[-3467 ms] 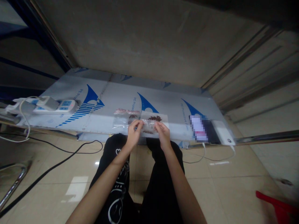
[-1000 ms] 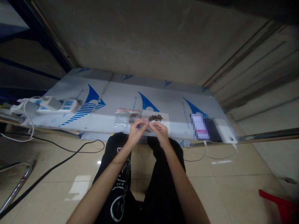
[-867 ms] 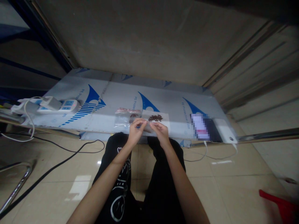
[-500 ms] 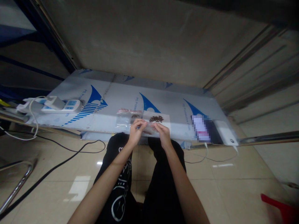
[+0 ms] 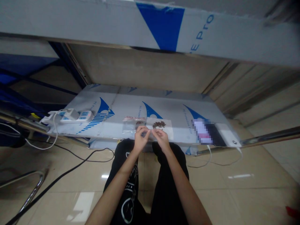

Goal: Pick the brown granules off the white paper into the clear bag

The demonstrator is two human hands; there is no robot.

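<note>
My left hand (image 5: 141, 138) and my right hand (image 5: 161, 139) are close together over the front edge of the low shelf. The fingertips of both are pinched on a small clear plastic bag (image 5: 150, 131), mostly hidden by the fingers. Just beyond my right hand, a pile of small brown beads or beans (image 5: 159, 125) lies on a white sheet (image 5: 169, 128). Beside my left hand rests a flat clear zip bag (image 5: 128, 125) with a reddish top edge and something dark in it.
A white power strip (image 5: 82, 117) with plugs and cables lies at the left of the film-covered shelf (image 5: 112, 125). At the right are a phone (image 5: 202, 131) and a white device (image 5: 227, 134), with cables hanging down. An upper shelf edge (image 5: 105, 26) crosses the top.
My view has shifted, so the shelf sits lower in it and the upper shelf edge shows. My hands have drawn slightly closer together, still pinching the small bag.
</note>
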